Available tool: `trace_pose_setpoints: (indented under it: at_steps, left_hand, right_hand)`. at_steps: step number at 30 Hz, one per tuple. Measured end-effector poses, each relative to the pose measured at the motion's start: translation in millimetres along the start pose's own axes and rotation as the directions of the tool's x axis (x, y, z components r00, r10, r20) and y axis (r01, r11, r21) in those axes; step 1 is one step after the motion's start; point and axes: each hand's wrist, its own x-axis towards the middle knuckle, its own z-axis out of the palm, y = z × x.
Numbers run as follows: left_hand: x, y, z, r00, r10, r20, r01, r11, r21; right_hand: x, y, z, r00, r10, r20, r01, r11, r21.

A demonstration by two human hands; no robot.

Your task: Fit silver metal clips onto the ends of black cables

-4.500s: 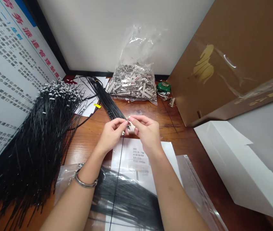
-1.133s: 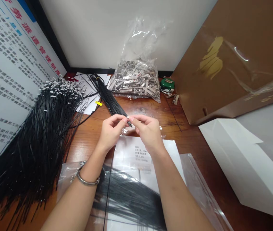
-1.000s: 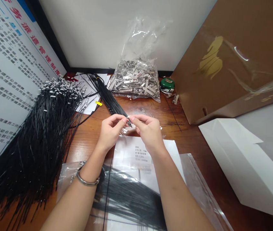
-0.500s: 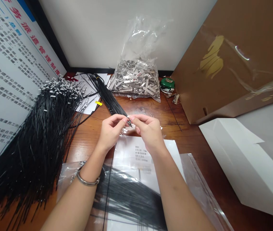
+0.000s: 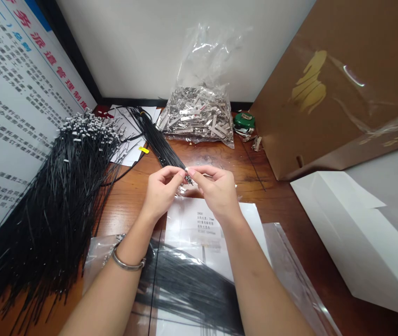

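Thumb and forefinger of my left hand [image 5: 164, 191] are closed in a pinch at the centre, on what looks like the end of a thin black wire [image 5: 159, 261] hanging below that hand. Meeting them fingertip to fingertip, my right hand [image 5: 218, 189] is also pinched. A tiny whitish piece [image 5: 187, 171] shows between the fingertips; its kind is too small to make out. Just behind the hands lies a bundle of black wires [image 5: 160, 144], its near end reaching under the fingertips. Printed paper [image 5: 188, 217] lies beneath my wrists, partly under a clear plastic bag [image 5: 283, 252] holding more black wires.
Many black wires with white connectors [image 5: 90, 133] are heaped on the left beside a printed board [image 5: 17, 93]. At the back stand a clear bag of metal strips [image 5: 199, 114] and a green tape measure [image 5: 244, 122]. A brown box [image 5: 353, 70] and white carton [image 5: 346, 233] border the right.
Both hands stay in almost the same place, still pinched together. The lower part of the hanging black wire has shifted slightly to the left.
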Motion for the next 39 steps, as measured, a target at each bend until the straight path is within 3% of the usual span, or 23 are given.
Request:
trace_pose_setpoints:
  at_steps: [8, 20, 27, 34, 39]
  left_hand:
    - [1.1, -1.5, 0.9, 0.999, -0.033, -0.019, 0.033, 0.999, -0.029]
    - [1.1, 0.3, 1.0, 0.997, -0.057, -0.055, 0.056, 0.998, -0.024]
    - [0.4, 0.8, 1.5, 0.997, -0.046, -0.054, 0.045, 0.999, -0.022]
    - [1.3, -0.1, 1.7, 0.997, -0.045, -0.064, 0.045, 0.999, -0.005]
    - [1.1, -2.0, 1.4, 0.997, -0.052, -0.064, 0.052, 0.999, 0.007]
  right_hand:
    - [-2.1, 2.0, 2.2, 0.991, -0.13, -0.043, 0.118, 0.97, -0.213]
    - [-3.8, 1.2, 2.4, 0.955, -0.296, -0.017, 0.268, 0.886, -0.379]
    - [-3.9, 5.6, 2.9, 0.981, -0.192, -0.023, 0.177, 0.938, -0.297]
    - [-4.3, 1.3, 2.7, 0.963, -0.267, -0.025, 0.237, 0.89, -0.39]
    - [-4.9, 1.3, 3.1, 0.97, -0.242, -0.025, 0.216, 0.905, -0.365]
